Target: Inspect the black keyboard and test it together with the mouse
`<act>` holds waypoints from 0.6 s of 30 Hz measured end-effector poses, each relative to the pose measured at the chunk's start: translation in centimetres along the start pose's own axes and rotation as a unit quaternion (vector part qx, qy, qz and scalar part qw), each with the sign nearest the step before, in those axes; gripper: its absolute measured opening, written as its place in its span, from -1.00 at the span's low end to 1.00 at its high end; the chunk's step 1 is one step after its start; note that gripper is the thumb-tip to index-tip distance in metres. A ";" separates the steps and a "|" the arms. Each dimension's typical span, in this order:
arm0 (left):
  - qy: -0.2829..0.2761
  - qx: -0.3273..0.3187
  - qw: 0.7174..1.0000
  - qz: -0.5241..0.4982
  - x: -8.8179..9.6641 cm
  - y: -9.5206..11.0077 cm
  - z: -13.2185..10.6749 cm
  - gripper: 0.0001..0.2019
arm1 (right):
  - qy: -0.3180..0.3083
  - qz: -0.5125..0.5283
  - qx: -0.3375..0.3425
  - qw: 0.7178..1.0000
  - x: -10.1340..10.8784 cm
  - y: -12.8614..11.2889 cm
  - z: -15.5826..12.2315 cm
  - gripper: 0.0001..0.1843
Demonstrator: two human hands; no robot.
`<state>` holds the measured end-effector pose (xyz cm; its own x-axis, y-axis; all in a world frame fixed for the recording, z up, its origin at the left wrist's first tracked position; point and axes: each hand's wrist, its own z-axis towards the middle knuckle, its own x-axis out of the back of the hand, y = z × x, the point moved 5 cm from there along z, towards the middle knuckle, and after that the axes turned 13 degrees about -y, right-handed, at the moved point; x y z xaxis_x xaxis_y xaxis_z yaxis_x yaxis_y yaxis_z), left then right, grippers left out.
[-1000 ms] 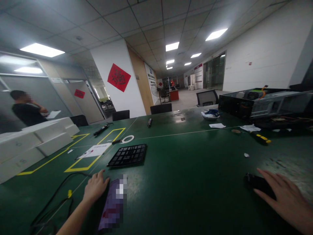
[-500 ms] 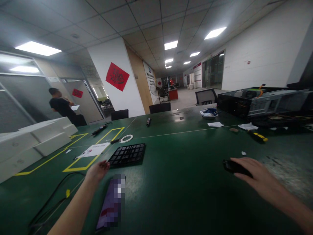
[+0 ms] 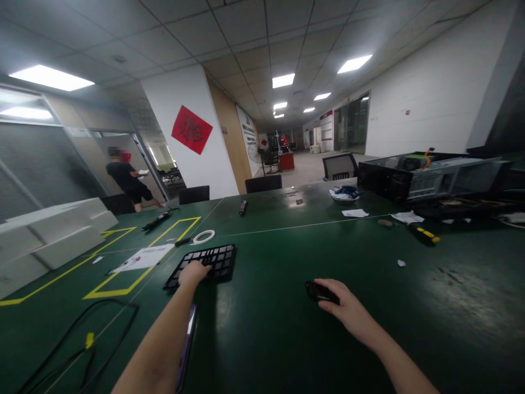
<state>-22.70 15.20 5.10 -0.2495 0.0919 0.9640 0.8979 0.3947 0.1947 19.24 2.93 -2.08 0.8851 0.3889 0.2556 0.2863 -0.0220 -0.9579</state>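
Note:
My left hand (image 3: 194, 272) is over the near left part of a black gridded tray (image 3: 223, 262), whose compartments look dark and square. Its fingers are curled and pressed together; what they hold, if anything, is hidden. Below that hand a phone (image 3: 186, 342) lies on the table, mostly covered by my forearm. Just above the green table, or resting on it, my right hand (image 3: 340, 298) is closed around a small black rounded object (image 3: 318, 291). The object sticks out to the left of my fingers; I cannot make out its kind.
White foam boxes (image 3: 61, 230) stand at the left. Beyond the tray are a printed sheet (image 3: 143, 258), a white ring (image 3: 204, 237) and a black cylinder (image 3: 243, 207). An open computer case (image 3: 443, 175) and a yellow-handled tool (image 3: 429, 235) lie right. Cables (image 3: 110, 301) lie near left.
My left hand has moved right, from beside the tray to over it. My right hand has moved left with the black object. The person in the background has stepped right.

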 end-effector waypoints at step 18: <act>-0.118 -0.435 0.851 -0.270 -11.9 15.9 -17.1 -0.65 | 0.036 0.122 0.136 0.983 -0.8 2.4 1.3 -0.58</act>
<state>0.81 4.72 -0.17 -0.6847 0.3329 0.6484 0.5324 -0.3791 0.7568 18.78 3.80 -4.75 0.9415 0.3366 0.0137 -0.0371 0.1440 -0.9889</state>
